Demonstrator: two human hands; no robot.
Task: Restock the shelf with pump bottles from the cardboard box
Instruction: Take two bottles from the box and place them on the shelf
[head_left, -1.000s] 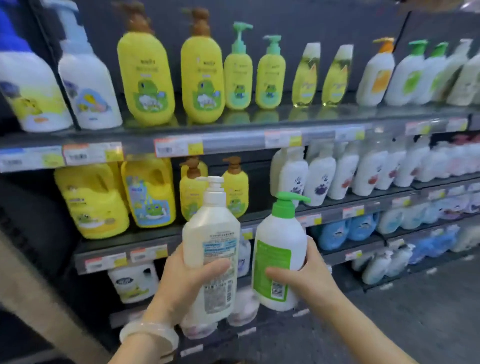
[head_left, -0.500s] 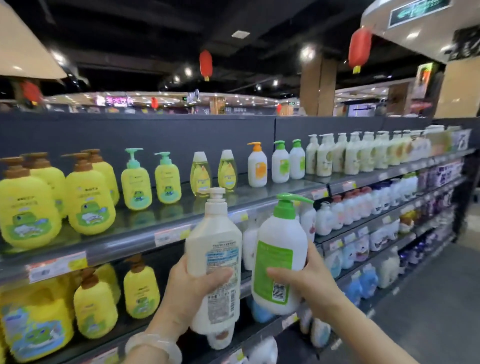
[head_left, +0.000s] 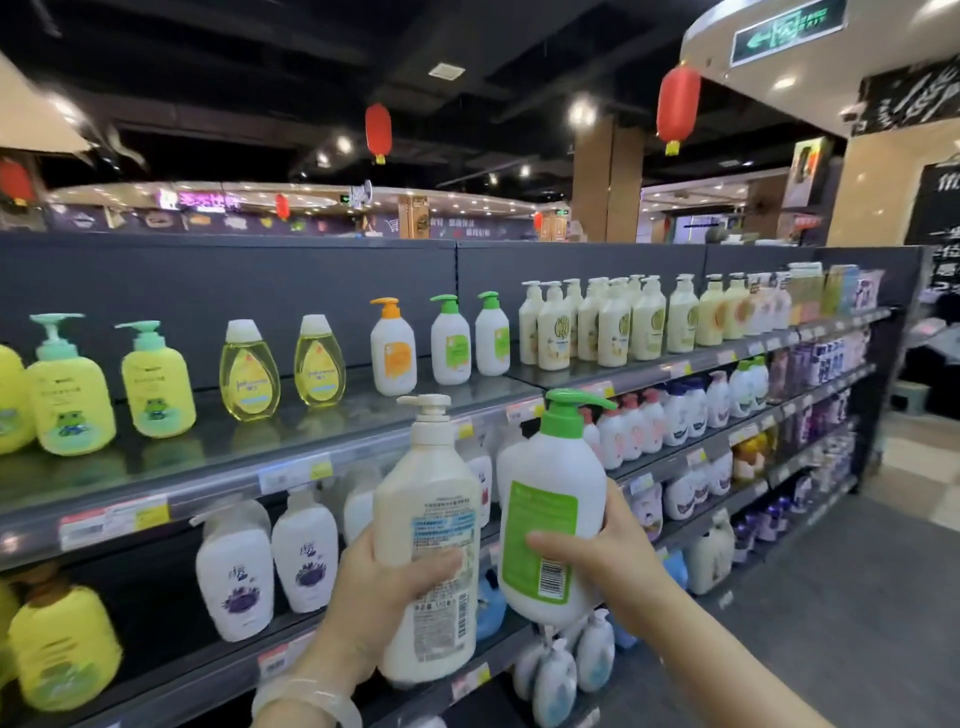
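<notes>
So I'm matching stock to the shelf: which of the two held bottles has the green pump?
The bottle in the right hand: the white bottle with green label; the left hand's cream bottle has a white pump.

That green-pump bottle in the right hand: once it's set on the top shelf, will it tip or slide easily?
The green-pump bottle looks smooth and glossy, so probably slippery. Its rounded body is taller than wide, so a nudge might tip it. The top shelf looks shiny, so it may slide.

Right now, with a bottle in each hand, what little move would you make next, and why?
Probably lift the green-pump bottle in the right hand up toward the top shelf and set it beside the two matching green-pump bottles there. Bare shelf shows in front of them. The left hand grips a cream bottle, like the cream row further right.
</notes>
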